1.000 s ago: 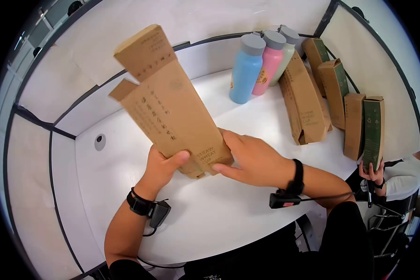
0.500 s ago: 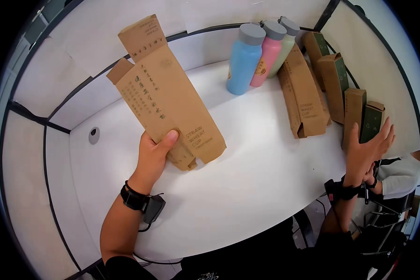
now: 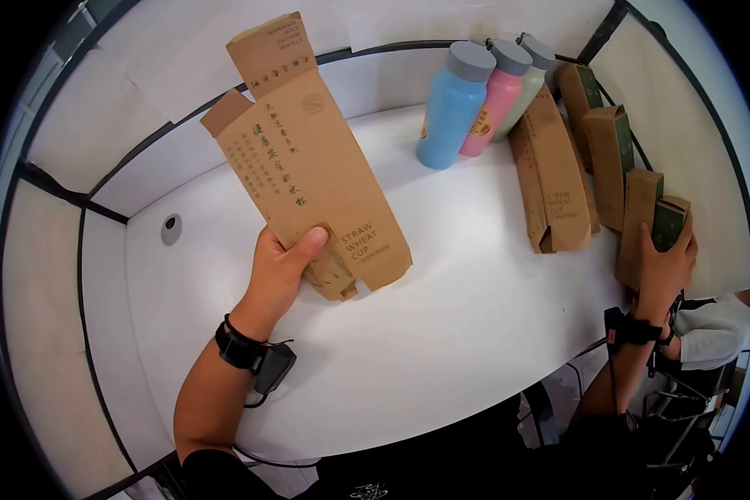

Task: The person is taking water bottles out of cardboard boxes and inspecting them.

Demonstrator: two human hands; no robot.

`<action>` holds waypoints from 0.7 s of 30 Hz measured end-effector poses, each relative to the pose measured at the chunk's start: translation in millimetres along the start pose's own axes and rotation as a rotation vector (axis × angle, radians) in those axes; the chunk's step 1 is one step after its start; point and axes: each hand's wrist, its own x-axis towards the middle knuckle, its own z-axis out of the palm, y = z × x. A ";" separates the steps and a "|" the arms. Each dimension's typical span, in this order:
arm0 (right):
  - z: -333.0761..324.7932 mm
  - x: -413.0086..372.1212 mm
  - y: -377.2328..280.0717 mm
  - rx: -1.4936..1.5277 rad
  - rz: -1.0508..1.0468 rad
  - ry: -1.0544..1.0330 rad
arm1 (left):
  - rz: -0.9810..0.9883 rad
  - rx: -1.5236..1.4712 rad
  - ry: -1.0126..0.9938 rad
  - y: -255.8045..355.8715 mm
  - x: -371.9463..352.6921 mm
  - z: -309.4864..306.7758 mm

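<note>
My left hand (image 3: 282,268) grips a brown cardboard box (image 3: 321,167) near its lower end, thumb across the printed front. The box is tilted and looks flattened, with its top flaps open; "STRAW WHEAT CUP" is printed on it. At the right edge of the table, my right hand (image 3: 667,271) is wrapped round a small upright box (image 3: 668,223) with a dark green side, thumb on the left and fingers on the right. Its lower part is hidden by the hand. Right beside it stands another brown box (image 3: 640,208).
Blue (image 3: 452,117), pink (image 3: 496,104) and pale green (image 3: 525,100) bottles with grey lids stand at the back. Brown boxes (image 3: 558,175) lean to their right, with more boxes (image 3: 607,158) along the right panel. A person's white sleeve (image 3: 712,333) shows beyond the table.
My right hand has moved onto the small green-sided box, its spread fingers closing round it. The left hand still holds the cardboard box, and the view has shifted slightly.
</note>
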 end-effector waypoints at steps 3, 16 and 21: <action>-7.7 2.1 -7.9 0.129 0.096 -0.092 | -0.023 -0.007 0.001 2.1 -0.3 0.7; 5.9 7.5 -19.1 0.331 0.139 0.054 | -0.032 -0.009 -0.002 0.8 0.6 0.4; 29.1 11.6 -11.6 0.475 0.125 0.130 | -0.046 0.013 0.016 0.9 0.4 -0.3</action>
